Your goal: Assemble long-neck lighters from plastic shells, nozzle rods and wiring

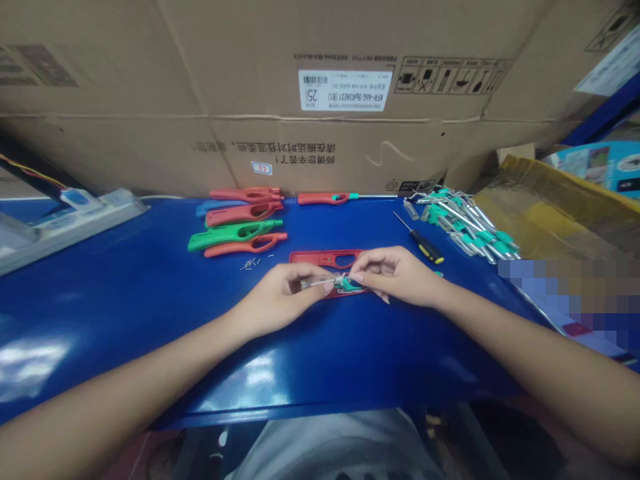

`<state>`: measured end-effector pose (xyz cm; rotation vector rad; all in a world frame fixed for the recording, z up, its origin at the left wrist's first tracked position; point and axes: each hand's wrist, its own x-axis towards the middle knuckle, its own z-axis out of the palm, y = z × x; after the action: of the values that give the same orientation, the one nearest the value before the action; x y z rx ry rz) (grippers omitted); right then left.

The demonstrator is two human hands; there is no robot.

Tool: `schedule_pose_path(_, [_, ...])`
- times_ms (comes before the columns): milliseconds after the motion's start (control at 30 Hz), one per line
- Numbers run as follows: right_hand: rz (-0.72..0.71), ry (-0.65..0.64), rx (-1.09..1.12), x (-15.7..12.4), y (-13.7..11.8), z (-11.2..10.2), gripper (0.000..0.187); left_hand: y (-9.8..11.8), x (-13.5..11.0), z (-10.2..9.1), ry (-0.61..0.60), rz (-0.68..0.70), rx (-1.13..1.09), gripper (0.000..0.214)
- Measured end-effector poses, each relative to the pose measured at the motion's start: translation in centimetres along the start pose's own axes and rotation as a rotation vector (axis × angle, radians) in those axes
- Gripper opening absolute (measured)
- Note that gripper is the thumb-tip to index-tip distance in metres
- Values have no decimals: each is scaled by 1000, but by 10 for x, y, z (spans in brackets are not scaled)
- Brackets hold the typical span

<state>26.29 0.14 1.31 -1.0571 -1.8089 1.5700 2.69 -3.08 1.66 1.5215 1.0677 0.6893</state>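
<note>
The left hand (280,297) and the right hand (395,275) meet over a red plastic casing (325,259), which lies flat on a blue tabletop (125,313) with its hollow side up. Between the hands is a small metal part with a teal piece (333,283), held over the near end of the casing. The left fingers (320,275) are closed on its metal end, and the right fingers (363,263) pinch it near the teal piece. The hands hide much of the part, so I cannot tell whether it touches the casing. A few tiny screws (253,265) lie just left of the casing. Beyond them are more plastic casings, including a green one (235,233), an orange-red one (245,245) and a blue one (215,208). A long red casing with a thin metal rod (325,198) lies along the far edge. To the right, a screwdriver with a yellow and black handle (426,247) lies near a heap of metal rods with teal pieces (465,227). A power strip (65,227) sits at the far left, and a large cardboard box (200,87) stands behind the tabletop.
</note>
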Motion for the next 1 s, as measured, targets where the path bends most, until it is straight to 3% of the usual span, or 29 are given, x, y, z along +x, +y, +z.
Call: schedule_pose_path(1000, [-14,5,9,1,0,0,40,5,-1,1,49,7,105,31])
